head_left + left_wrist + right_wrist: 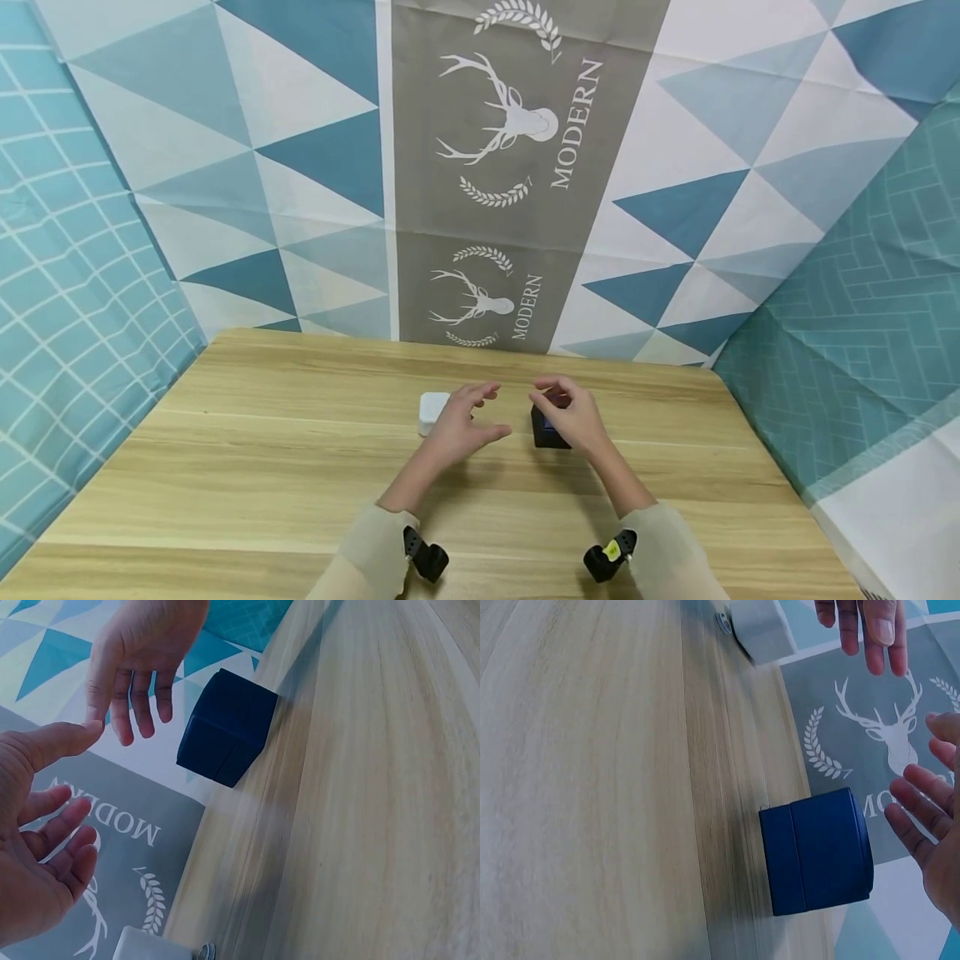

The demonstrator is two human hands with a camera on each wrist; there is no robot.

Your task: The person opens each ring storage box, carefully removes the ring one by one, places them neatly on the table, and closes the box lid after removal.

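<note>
Box (551, 435) sits flat, likely for stability, at right hand (576, 417)'s 8 o'clock; white case (432, 408), left hand (459, 427)'s 10. Hands loose, empty.

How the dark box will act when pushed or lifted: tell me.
The dark box is probably stiff, given its flat sides and crisp edges. Being blocky, it would likely slide rather than roll. The seam hints it might open when lifted.
</note>
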